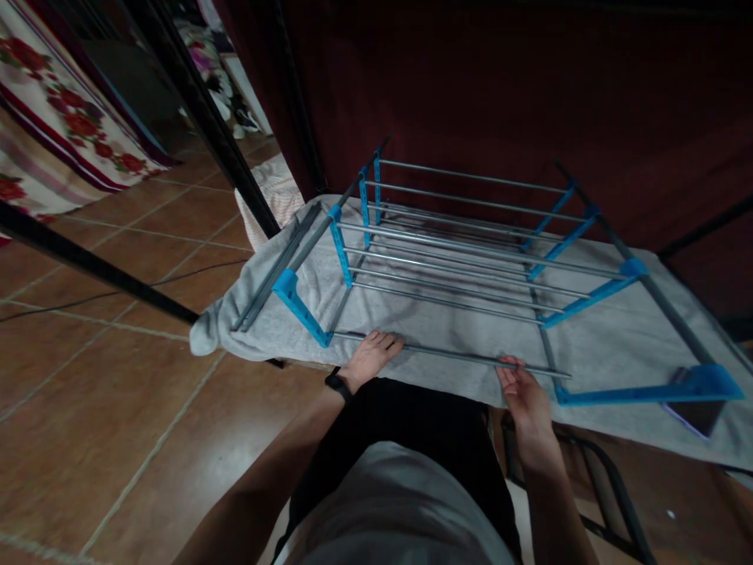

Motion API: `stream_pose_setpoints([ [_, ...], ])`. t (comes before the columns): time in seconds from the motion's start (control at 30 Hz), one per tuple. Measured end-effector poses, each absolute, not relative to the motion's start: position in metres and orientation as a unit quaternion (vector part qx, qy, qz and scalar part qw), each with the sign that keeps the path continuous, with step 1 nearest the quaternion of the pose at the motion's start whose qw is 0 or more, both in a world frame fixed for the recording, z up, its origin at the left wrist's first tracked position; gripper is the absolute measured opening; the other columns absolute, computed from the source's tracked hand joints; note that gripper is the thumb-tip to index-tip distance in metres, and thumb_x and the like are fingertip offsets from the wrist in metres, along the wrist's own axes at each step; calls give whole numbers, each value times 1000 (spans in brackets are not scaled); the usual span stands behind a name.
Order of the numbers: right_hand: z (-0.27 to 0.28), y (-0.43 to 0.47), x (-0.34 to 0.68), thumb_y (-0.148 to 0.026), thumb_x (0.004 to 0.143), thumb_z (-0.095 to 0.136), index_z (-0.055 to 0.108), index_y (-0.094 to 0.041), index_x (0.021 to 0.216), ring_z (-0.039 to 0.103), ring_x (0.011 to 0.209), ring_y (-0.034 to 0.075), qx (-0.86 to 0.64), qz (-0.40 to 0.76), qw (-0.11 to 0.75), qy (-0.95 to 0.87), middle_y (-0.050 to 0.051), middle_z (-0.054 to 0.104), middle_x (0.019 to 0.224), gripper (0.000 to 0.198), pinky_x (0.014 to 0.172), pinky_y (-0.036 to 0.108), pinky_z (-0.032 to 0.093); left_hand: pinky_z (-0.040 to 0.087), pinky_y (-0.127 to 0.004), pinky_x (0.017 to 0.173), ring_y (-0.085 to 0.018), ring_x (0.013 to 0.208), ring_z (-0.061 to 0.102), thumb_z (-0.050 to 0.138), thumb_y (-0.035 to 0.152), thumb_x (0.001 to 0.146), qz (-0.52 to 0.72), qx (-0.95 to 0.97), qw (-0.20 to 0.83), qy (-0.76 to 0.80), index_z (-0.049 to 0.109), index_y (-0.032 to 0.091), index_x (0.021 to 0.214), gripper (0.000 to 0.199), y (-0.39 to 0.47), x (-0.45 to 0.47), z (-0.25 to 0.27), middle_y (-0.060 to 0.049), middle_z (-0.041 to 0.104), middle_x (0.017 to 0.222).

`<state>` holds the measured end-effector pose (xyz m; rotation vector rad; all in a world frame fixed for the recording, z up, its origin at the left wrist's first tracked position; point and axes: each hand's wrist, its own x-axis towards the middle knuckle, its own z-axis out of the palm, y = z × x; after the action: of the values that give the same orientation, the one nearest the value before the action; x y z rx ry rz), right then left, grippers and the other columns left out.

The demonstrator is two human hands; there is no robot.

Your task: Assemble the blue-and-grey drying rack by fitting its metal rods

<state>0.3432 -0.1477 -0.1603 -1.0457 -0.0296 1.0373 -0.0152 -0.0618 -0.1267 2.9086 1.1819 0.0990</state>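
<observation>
A thin grey metal rod (450, 355) lies along the near side of a partly assembled rack frame. My left hand (373, 357), with a dark band on the wrist, is closed over the rod from above. Closer to its other end, my right hand (521, 388) holds the rod with bent fingers. The rod's left end meets a blue plastic bracket (303, 310). Its free right end sits a little above the corner of the right blue bracket (635, 394), apart from it. Several parallel rods (459, 243) span the frame behind, between more blue brackets.
Beneath the frame spreads a grey blanket (229, 314) on a bed. Loose grey tubes (276, 267) lie at its left side. A dark phone-like object (697, 416) rests under the right bracket. Black metal posts (205, 118) rise at left, and a dark red curtain (500, 86) hangs behind.
</observation>
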Motion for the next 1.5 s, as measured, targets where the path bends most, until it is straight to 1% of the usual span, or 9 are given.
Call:
stream_pose_setpoints([
  [0.17, -165, -146, 340, -14, 83, 67, 64, -20, 84, 71, 84, 10, -484, 452, 749, -18, -1, 70, 86, 6, 103, 31, 54, 40, -38, 97, -21, 107, 57, 31, 7, 97, 45, 933, -17, 356, 47, 22, 137, 45, -55, -12, -128, -9, 61, 111],
  [0.33, -164, -139, 350, -16, 87, 63, 63, -21, 85, 70, 85, 10, -455, 467, 758, -16, -2, 69, 85, 5, 99, 30, 57, 44, -36, 92, -20, 102, 59, 35, 7, 96, 68, 939, -54, 332, 50, 21, 133, 42, -50, -8, -132, -8, 63, 105],
  [0.5, -162, -132, 350, -14, 90, 52, 63, -20, 82, 71, 89, 10, -414, 484, 770, 24, 0, 70, 85, 15, 96, 29, 59, 45, -34, 88, -19, 99, 61, 40, 6, 96, 85, 939, -77, 324, 52, 22, 131, 41, -48, -8, -140, -6, 65, 104],
  [0.63, -165, -133, 340, -16, 92, 57, 66, -19, 87, 70, 92, 10, -414, 461, 785, -18, 0, 71, 90, 11, 98, 27, 56, 44, -34, 85, -19, 95, 62, 43, 12, 98, 122, 932, -78, 332, 55, 21, 127, 33, -49, -9, -144, -6, 66, 103],
  [0.73, -167, -133, 334, -22, 89, 67, 66, -19, 88, 70, 89, 10, -410, 455, 789, -52, -1, 71, 88, 3, 100, 29, 55, 44, -36, 84, -20, 92, 62, 45, 22, 100, 165, 922, -81, 342, 59, 18, 120, 25, -49, -11, -145, -7, 68, 99],
  [0.87, -170, -133, 334, -28, 86, 71, 66, -21, 85, 69, 83, 10, -391, 459, 796, -51, -2, 70, 83, 9, 99, 30, 54, 44, -37, 82, -21, 90, 63, 44, 26, 101, 191, 917, -71, 344, 62, 19, 114, 24, -47, -12, -145, -8, 69, 99],
  [1.03, -171, -135, 339, -24, 87, 67, 68, -23, 89, 69, 92, 12, -352, 494, 794, -43, -2, 72, 90, 3, 101, 32, 53, 44, -38, 81, -22, 89, 63, 43, 28, 101, 208, 910, -58, 353, 63, 18, 113, 25, -44, -11, -143, -9, 70, 97],
  [1.17, -173, -134, 337, -20, 80, 73, 69, -24, 90, 68, 100, 13, -348, 491, 797, -53, -2, 73, 98, 11, 103, 32, 51, 44, -37, 80, -22, 86, 62, 47, 30, 100, 221, 906, -62, 354, 64, 18, 108, 23, -42, -11, -144, -8, 70, 94],
  [1.5, -174, -131, 332, -25, 80, 77, 66, -26, 79, 69, 91, 13, -358, 473, 803, -56, -3, 73, 89, 12, 95, 33, 54, 42, -37, 79, -24, 85, 61, 50, 32, 98, 229, 896, -63, 374, 66, 19, 107, 22, -42, -15, -144, -8, 69, 92],
])
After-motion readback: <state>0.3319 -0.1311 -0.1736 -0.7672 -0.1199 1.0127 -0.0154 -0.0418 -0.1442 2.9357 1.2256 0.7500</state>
